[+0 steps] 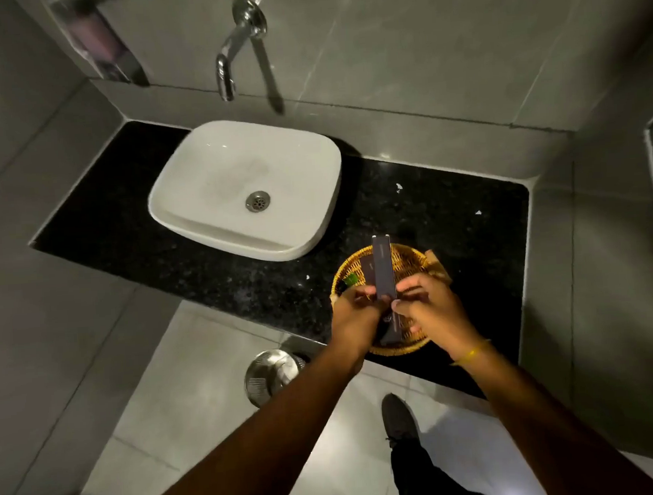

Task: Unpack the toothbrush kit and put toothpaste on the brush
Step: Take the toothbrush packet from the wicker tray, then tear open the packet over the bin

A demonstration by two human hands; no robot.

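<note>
A long, narrow dark box, the toothbrush kit (382, 266), stands almost upright above a round wicker basket (407, 259) on the black counter. My left hand (354, 315) grips the box's lower part from the left. My right hand (433, 309) pinches it from the right, fingers on its edge. The box looks closed at its top end. Its lower end is hidden between my hands. More dark packets and a small green item (351, 280) lie in the basket.
A white basin (197, 186) sits left of the basket under a chrome wall tap (227, 65). The black granite counter (471, 245) runs to the right wall. A steel bin (270, 375) stands on the floor below, beside my shoe (399, 420).
</note>
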